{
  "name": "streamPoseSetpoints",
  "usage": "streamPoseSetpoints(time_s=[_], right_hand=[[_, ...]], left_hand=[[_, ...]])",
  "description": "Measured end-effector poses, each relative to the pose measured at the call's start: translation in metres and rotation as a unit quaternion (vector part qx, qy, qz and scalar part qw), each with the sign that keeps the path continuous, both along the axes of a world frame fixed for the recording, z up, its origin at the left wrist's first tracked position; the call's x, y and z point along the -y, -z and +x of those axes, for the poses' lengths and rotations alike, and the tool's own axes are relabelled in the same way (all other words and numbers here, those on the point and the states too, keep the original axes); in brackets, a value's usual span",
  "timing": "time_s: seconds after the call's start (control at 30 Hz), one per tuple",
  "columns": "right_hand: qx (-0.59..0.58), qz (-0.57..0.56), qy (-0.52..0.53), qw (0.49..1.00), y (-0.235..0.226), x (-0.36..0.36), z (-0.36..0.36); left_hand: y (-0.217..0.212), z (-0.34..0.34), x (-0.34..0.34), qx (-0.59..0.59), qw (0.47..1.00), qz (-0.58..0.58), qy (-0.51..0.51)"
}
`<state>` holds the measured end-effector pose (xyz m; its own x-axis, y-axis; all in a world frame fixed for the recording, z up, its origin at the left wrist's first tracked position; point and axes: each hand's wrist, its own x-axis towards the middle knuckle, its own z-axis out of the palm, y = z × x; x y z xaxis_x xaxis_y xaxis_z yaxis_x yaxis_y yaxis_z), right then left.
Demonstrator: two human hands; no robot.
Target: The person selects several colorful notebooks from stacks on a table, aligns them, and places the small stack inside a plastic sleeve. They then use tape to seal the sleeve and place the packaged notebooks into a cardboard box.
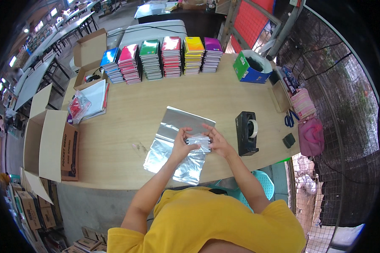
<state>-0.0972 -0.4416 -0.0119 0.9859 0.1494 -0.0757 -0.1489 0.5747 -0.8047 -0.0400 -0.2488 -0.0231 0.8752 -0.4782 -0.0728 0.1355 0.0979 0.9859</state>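
Over the middle of the table, my left hand (183,146) and my right hand (219,142) grip a small pale bundle (199,143) from its two sides. It looks like a stack of small notepads in clear plastic, with dark marks along its edges; glare hides its details. The fingers of both hands are curled around it, thumbs toward me. Under my hands, shiny clear plastic bags (173,122) lie flat on the table, their crinkled near ends (185,170) reaching toward the front edge.
Stacks of colourful pocket notebooks (172,59) line the table's far side. An open carton (50,139) is at the left, near papers (93,101). To the right are a black tape dispenser (245,134), a blue-green box (251,67), scissors (289,119) and a pink pouch (311,135).
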Motion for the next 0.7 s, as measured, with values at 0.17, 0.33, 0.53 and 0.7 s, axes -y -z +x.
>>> streamPoseSetpoints(time_s=[0.17, 0.33, 0.53, 0.7], right_hand=[[-0.033, -0.125, 0.065, 0.99, 0.021, 0.0, 0.0], [-0.08, -0.063, 0.064, 0.993, 0.025, -0.003, -0.001], [0.014, -0.12, 0.079, 0.99, 0.034, 0.002, -0.006], [0.041, -0.161, 0.317, 0.934, 0.006, 0.035, -0.031]], left_hand=[[-0.01, -0.005, 0.007, -0.001, 1.0, 0.013, -0.008], [-0.002, -0.013, -0.01, 0.024, 0.999, -0.035, 0.018], [-0.003, -0.021, -0.007, 0.151, 0.988, 0.038, -0.022], [-0.002, -0.024, -0.01, 0.13, 0.989, 0.047, -0.049]])
